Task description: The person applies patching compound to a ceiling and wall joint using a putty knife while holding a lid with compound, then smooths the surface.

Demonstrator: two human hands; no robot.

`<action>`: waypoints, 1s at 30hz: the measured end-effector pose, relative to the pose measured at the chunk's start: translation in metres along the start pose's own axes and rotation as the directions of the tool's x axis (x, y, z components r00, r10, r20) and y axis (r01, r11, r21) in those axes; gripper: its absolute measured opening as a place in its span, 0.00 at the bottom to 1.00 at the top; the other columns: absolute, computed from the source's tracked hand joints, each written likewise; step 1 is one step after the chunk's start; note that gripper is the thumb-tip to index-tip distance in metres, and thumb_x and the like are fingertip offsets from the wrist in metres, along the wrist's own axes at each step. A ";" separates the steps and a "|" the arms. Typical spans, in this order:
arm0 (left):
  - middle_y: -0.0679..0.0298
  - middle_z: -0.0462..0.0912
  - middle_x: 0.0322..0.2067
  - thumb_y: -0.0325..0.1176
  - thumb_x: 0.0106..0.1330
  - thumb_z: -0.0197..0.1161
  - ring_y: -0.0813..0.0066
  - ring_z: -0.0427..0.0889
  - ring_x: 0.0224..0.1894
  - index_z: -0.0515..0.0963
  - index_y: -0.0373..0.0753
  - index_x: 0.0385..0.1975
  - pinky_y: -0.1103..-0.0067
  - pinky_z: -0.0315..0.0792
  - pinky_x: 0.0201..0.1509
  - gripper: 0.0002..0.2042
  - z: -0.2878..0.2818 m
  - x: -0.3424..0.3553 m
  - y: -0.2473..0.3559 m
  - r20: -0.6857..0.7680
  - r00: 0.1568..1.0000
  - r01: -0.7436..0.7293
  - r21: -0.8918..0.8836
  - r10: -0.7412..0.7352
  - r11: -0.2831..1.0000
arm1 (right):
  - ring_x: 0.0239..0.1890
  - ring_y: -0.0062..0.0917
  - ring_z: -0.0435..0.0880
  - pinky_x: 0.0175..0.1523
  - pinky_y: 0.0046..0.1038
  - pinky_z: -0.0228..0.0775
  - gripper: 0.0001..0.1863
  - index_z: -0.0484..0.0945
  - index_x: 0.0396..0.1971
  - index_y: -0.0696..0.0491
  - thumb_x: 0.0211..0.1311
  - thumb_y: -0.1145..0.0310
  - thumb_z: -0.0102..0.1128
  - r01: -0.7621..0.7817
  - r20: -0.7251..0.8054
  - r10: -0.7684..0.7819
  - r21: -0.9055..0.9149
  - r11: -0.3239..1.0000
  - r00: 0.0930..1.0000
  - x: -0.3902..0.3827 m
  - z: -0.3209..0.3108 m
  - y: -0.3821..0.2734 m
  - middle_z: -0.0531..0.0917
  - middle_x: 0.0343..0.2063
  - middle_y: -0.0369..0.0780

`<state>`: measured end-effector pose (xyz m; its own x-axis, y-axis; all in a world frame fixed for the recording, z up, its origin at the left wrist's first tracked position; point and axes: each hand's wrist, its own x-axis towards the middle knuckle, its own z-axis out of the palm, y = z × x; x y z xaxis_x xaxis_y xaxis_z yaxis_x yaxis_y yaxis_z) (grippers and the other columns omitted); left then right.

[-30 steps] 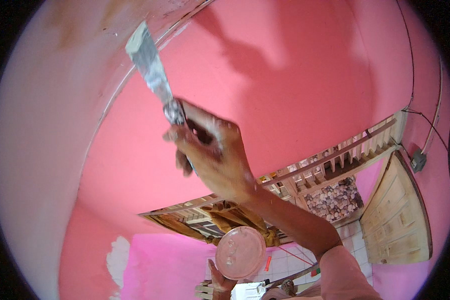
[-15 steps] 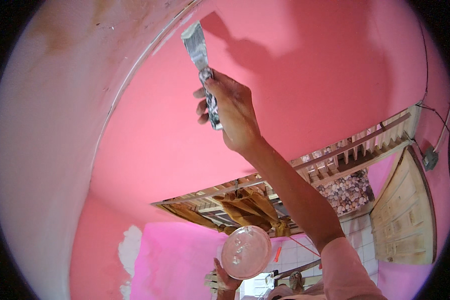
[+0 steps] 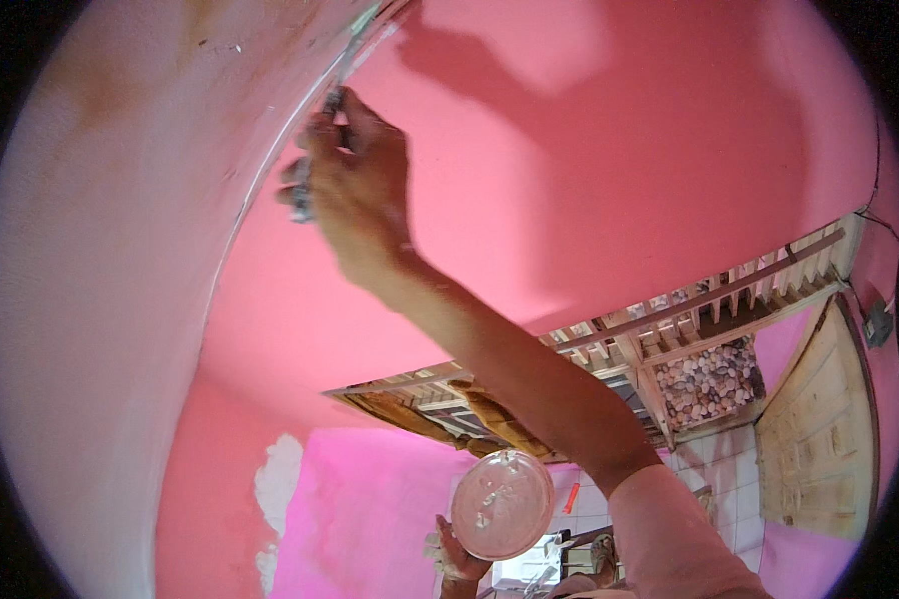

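Filler-smeared bowl in left hand.

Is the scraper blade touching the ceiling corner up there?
Touching. In the head view, the right hand holds the putty knife, and its blade lies along the seam between the pale ceiling and pink wall, with no gap visible.

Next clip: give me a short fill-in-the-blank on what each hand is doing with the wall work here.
1. The right hand grips a putty knife raised against the seam where the pale surface meets the ____ wall.
2. The left hand holds a round ____ low in the view.
3. The putty knife is gripped by the ____ hand.
4. A wooden ____ stands at the far right.

Missing words: pink; dish; right; door
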<state>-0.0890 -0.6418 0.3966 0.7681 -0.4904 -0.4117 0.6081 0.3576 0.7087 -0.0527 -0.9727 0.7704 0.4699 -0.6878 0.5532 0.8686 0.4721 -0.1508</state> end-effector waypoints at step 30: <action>0.55 0.57 0.63 0.66 0.62 0.30 0.53 0.57 0.63 0.55 0.45 0.63 0.56 0.50 0.66 0.37 0.014 0.009 0.004 -0.055 0.998 0.037 0.079 -0.033 0.996 | 0.19 0.16 0.75 0.21 0.19 0.71 0.19 0.69 0.49 0.62 0.65 0.63 0.49 -0.074 0.120 0.104 -0.232 0.970 0.987 -0.045 -0.051 -0.017 0.76 0.27 0.40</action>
<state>-0.0828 -0.6556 0.4033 0.7576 -0.4573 -0.4657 0.6184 0.2749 0.7362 -0.0806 -0.9781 0.7070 0.5351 -0.5640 0.6289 0.8444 0.3803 -0.3773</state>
